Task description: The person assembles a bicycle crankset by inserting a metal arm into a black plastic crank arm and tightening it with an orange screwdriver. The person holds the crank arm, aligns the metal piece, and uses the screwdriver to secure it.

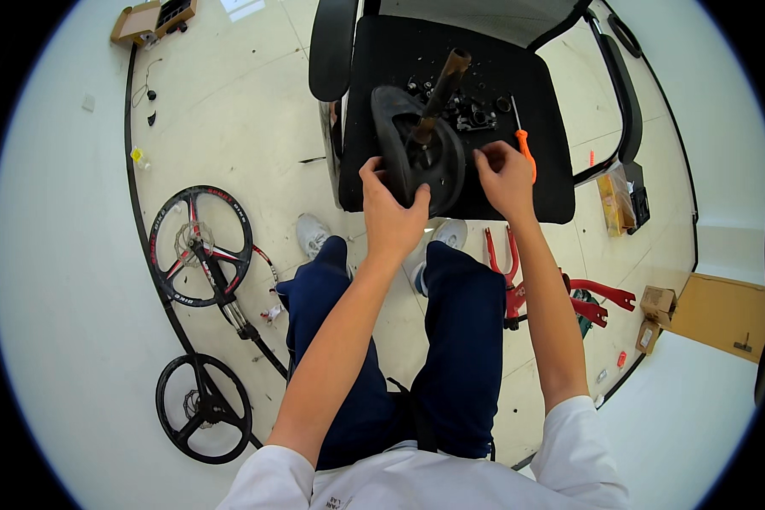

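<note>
A black bicycle saddle [388,119] stands tipped on the chair seat, its underside facing right. From that underside a rusty brown seatpost [442,95] sticks up and to the right. My left hand [391,204] grips the saddle's near end, thumb on the underside and fingers round the outer side. Just right of the saddle, my right hand [506,178] has its thumb and fingers curled together in a pinch; anything between them is too small to make out. Beyond it lie small black bike parts [476,119] and a screwdriver [524,146] with an orange handle.
A black office chair [552,191] with armrests carries these things. On the floor are spoked bike wheels [200,246] at left, a red bike frame [518,293] at right under my forearm, an open cardboard box [136,24] at far left, and small boxes [657,303] along the right wall.
</note>
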A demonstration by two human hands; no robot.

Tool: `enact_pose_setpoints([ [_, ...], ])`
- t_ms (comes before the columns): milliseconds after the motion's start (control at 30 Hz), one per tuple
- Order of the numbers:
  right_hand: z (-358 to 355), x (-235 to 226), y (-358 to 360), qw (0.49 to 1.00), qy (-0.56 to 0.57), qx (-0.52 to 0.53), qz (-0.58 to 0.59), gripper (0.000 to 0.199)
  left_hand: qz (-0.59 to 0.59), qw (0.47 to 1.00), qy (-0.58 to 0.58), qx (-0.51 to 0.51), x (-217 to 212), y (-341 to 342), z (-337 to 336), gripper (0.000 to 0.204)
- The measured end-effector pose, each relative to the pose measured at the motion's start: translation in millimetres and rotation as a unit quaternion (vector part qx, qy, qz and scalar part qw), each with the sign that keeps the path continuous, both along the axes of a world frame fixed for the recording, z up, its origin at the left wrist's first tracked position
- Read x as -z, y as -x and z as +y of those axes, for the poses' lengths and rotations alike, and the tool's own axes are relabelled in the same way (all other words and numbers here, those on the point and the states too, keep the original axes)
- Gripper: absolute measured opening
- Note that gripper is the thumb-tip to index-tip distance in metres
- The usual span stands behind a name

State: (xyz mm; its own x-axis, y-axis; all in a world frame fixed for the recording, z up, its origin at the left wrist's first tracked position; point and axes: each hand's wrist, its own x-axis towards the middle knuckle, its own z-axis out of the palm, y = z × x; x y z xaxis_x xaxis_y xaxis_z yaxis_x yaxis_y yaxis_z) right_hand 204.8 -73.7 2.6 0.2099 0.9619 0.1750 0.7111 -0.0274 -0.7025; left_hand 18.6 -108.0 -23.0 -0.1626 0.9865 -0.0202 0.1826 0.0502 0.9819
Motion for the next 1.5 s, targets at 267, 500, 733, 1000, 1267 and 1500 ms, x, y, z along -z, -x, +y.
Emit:
enact_pose_setpoints([
  [267,9,32,1,0.996,0.014,-0.016,-0.087,0.015,-0.093,0.994,0.052,-0.014,-8,7,14,0.059],
  [500,32,-6,-17,0.991,0.026,-0.016,0.131,0.015,0.009,0.997,0.075,0.010,-12,20,26,0.060],
  [733,87,-39,13,0.978,0.067,-0.193,0.046,0.015,0.092,0.995,0.027,-0.003,-16,30,23,0.057],
  [1000,122,-17,53,0.954,0.087,-0.286,0.016,0.017,0.062,0.997,0.044,0.015,-24,34,24,0.058],
  [1267,133,-19,55,0.943,0.118,-0.305,-0.069,0.017,0.068,0.996,0.045,0.028,-23,35,26,0.060],
  [1500,135,-20,58,0.940,0.144,-0.297,-0.090,0.014,0.044,0.996,0.073,0.029,-28,34,25,0.060],
])
